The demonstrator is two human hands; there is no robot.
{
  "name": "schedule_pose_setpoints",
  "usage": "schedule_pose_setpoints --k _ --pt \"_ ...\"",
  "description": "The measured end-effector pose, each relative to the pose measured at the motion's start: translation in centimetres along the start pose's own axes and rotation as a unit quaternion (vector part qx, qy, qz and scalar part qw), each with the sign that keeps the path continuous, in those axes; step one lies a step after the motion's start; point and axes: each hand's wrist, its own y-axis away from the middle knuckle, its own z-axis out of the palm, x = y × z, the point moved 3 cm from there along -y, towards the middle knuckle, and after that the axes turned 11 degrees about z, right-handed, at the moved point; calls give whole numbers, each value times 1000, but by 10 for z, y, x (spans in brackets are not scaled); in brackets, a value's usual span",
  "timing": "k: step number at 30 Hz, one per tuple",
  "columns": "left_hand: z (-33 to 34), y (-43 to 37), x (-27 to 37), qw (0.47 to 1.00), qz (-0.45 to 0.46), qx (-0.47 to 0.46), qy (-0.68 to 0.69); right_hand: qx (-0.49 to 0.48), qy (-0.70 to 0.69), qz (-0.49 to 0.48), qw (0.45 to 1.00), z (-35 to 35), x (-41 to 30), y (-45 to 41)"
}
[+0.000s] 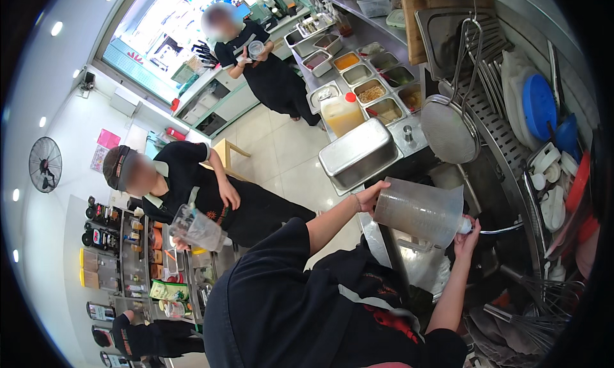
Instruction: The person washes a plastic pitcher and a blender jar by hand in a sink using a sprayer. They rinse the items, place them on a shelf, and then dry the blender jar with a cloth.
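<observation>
A large translucent plastic measuring jug (418,212) lies tilted on its side in the air, its mouth towards the right, over the edge of the metal sink (422,272). My left hand (374,196) grips it at the base end. At the rim, my right hand (466,238) holds a small whitish object (464,225) against the jug; what it is cannot be made out. The jug's handle (415,245) hangs on the lower side. Fingers behind the jug are hidden.
Beyond the sink, an upturned steel pan (357,152) and a capped plastic jug (343,112) stand beside ingredient pans (371,90). Strainers (448,128) hang at right, with whisks (523,320) below. One co-worker (192,190) holds a clear pitcher; another (259,65) holds a cup.
</observation>
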Motion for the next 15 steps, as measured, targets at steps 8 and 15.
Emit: schedule_pose_setpoints --k 8,15 --pt "15 -13 5 998 -23 16 -59 93 202 -21 975 -37 -5 10" --pt "82 2 35 976 52 118 -173 98 249 -37 963 -74 -3 10"
